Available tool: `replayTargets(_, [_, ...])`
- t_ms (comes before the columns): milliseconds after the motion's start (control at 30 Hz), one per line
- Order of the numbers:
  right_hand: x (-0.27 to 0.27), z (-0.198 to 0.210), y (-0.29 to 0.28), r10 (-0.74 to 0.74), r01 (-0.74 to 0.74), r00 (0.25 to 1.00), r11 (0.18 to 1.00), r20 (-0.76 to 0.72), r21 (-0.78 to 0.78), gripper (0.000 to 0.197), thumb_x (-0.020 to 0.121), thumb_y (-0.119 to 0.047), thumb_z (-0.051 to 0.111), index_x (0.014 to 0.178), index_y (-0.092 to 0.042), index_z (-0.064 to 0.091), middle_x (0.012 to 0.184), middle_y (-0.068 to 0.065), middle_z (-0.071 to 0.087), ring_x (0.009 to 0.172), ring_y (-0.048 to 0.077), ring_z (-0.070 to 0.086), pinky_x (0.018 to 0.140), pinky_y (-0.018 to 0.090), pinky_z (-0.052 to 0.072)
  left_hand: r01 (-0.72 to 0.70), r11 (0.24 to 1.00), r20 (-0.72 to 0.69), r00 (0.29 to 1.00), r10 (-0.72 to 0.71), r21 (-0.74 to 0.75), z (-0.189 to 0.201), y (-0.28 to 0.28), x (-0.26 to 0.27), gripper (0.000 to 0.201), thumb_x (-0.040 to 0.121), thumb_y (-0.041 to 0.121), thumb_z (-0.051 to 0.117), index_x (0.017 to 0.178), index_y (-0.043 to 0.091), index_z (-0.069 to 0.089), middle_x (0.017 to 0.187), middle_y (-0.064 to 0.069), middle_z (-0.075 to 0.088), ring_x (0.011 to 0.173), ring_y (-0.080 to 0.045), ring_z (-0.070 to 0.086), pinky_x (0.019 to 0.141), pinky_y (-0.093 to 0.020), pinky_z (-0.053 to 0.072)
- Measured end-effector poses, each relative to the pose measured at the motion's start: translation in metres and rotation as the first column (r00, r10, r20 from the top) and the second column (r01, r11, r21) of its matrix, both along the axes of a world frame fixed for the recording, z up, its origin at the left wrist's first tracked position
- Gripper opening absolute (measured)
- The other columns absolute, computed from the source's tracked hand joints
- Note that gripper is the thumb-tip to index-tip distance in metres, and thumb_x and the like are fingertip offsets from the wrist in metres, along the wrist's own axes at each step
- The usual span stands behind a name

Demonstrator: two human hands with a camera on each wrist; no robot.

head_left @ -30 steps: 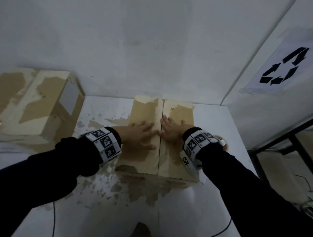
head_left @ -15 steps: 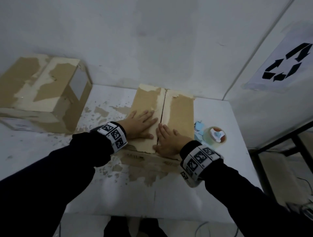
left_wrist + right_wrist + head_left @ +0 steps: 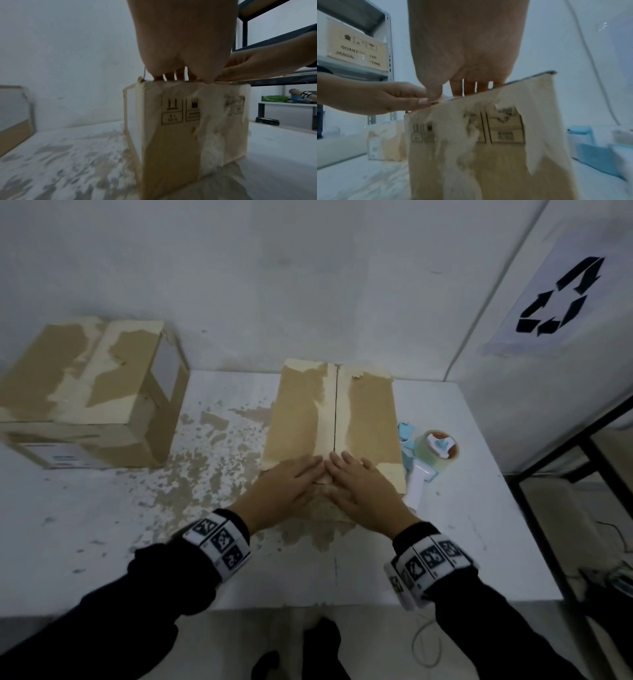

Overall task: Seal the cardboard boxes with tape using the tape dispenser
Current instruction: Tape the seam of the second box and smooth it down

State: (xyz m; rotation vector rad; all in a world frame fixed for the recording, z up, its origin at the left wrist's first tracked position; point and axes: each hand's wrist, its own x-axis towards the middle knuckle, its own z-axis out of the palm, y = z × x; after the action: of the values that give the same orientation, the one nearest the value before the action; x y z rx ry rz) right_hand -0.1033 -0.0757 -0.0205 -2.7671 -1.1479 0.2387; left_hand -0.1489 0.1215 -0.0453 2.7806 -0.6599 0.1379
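Our left hand (image 3: 291, 484) lies flat, fingers straight, on the near end of the middle box (image 3: 301, 419), gripping nothing and pressing its left flap down. Off to the far left of the white table (image 3: 144, 563) a second box (image 3: 89, 392) stands well apart, its skin torn in pale patches; we cannot tell whether it is taped. At the centre, the two flaps of the middle box meet along a dark seam (image 3: 335, 412) that runs away from us, and no fresh tape shows on it. Our right hand (image 3: 363, 491) lies just beside the left, fingertips almost touching over the seam, equally flat and holding nothing, bearing on the right flap. Just to the right of the box, the tape dispenser (image 3: 433, 455) rests on the table with its clear roll uppermost and its pale handle pointing toward us, untouched.

We judge this the closing step: flaps pressed shut, sealing not yet begun. The next move, as we read it, calls for one hand to keep the flaps down while the right reaches for the dispenser and sets the tape at one end of the seam.
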Motion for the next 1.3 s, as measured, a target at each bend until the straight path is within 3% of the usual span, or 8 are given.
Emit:
replayTargets(133, [-0.009, -0.013, 0.0, -0.028, 0.035, 0.995, 0.997, 0.092, -0.072, 0.05, 0.092, -0.031, 0.032, 0.131, -0.011, 0.058, 0.134, 0.008, 0.059, 0.12, 0.025, 0.06, 0.093, 0.043, 0.053, -0.026, 0.998, 0.15, 0.989, 0.016, 0.065, -0.027, 0.006, -0.017, 0.048, 0.094, 0.027, 0.044, 0.14, 0.014, 0.039, 0.146, -0.004, 0.042, 0.132, -0.02, 0.043, 0.106, -0.034, 0.032])
replayTargets(233, [-0.007, -0.01, 0.001, 0.02, -0.021, 0.993, 1.0, 0.113, 0.006, 0.055, 0.092, -0.037, 0.032, 0.137, -0.012, 0.051, 0.143, 0.008, 0.051, 0.13, 0.025, 0.051, 0.104, 0.041, 0.042, -0.062, 0.998, 0.174, 0.983, 0.058, 0.017, -0.028, 0.004, -0.017, 0.044, 0.095, 0.026, 0.046, 0.137, 0.017, 0.043, 0.144, -0.002, 0.044, 0.13, -0.018, 0.044, 0.103, -0.03, 0.026])
replayTargets(333, [-0.004, -0.002, -0.002, -0.072, 0.097, 0.99, 0.97, -0.118, 0.222, 0.06, 0.089, -0.046, 0.041, 0.142, -0.019, 0.046, 0.151, 0.0, 0.039, 0.142, 0.016, 0.032, 0.115, 0.032, 0.021, -0.116, 0.985, 0.147, 0.98, 0.135, -0.131, -0.025, -0.003, -0.016, 0.038, 0.093, 0.028, 0.041, 0.128, 0.021, 0.052, 0.137, 0.001, 0.052, 0.124, -0.016, 0.048, 0.098, -0.029, 0.029])
replayTargets(500, [-0.007, -0.007, 0.002, -0.187, 0.218, 0.975, 0.906, -0.12, 0.362, 0.032, 0.091, -0.028, 0.062, 0.121, -0.019, 0.066, 0.135, -0.002, 0.058, 0.135, 0.015, 0.044, 0.113, 0.028, 0.026, -0.278, 0.88, 0.055, 0.945, 0.322, -0.384, -0.011, -0.019, -0.008, 0.041, 0.09, 0.044, 0.036, 0.102, 0.02, 0.067, 0.112, 0.005, 0.064, 0.103, -0.017, 0.058, 0.09, -0.038, 0.044])
replayTargets(667, [0.012, 0.019, 0.013, -0.356, 0.469, 0.882, 0.718, -0.308, 0.514, 0.026, 0.089, -0.027, 0.064, 0.106, -0.012, 0.075, 0.109, 0.004, 0.073, 0.109, 0.016, 0.064, 0.098, 0.033, 0.047, -0.505, 0.833, -0.025, 0.858, 0.513, -0.228, 0.006, -0.04, 0.003, 0.038, 0.087, 0.052, 0.041, 0.108, 0.025, 0.059, 0.109, 0.003, 0.053, 0.103, -0.019, 0.047, 0.085, -0.035, 0.03])
replayTargets(800, [0.043, 0.021, 0.047, -0.437, 0.445, 0.895, 0.889, -0.092, 0.109, 0.054, 0.099, -0.042, 0.036, 0.149, -0.021, 0.03, 0.158, 0.004, 0.025, 0.146, 0.023, 0.023, 0.117, 0.049, 0.017, -0.522, 0.836, -0.012, 0.849, 0.528, -0.169, 0.0, -0.048, 0.008, 0.061, 0.079, 0.052, 0.026, 0.128, 0.023, 0.051, 0.126, 0.0, 0.051, 0.117, -0.021, 0.048, 0.094, -0.043, 0.03])
replayTargets(900, [0.055, 0.008, 0.062, -0.407, 0.367, 0.893, 0.905, -0.192, -0.215, 0.056, 0.102, -0.043, 0.011, 0.153, -0.026, -0.006, 0.161, -0.001, -0.018, 0.148, 0.02, -0.015, 0.115, 0.055, -0.01, -0.512, 0.857, 0.043, 0.856, 0.515, -0.061, -0.007, -0.048, 0.007, 0.061, 0.085, 0.047, 0.026, 0.127, 0.016, 0.057, 0.131, 0.001, 0.058, 0.125, -0.018, 0.051, 0.099, -0.056, 0.035])
replayTargets(1300, [0.092, 0.014, 0.065, -0.319, 0.261, 0.929, 0.923, -0.187, -0.282, 0.057, 0.103, -0.038, 0.013, 0.153, -0.021, -0.008, 0.161, -0.002, -0.015, 0.149, 0.02, -0.008, 0.117, 0.05, 0.0, -0.404, 0.912, 0.22, 0.886, 0.408, -0.065, -0.015, -0.045, 0.006, 0.042, 0.094, 0.038, 0.03, 0.124, 0.03, 0.058, 0.13, 0.012, 0.058, 0.124, -0.014, 0.053, 0.099, -0.043, 0.033])
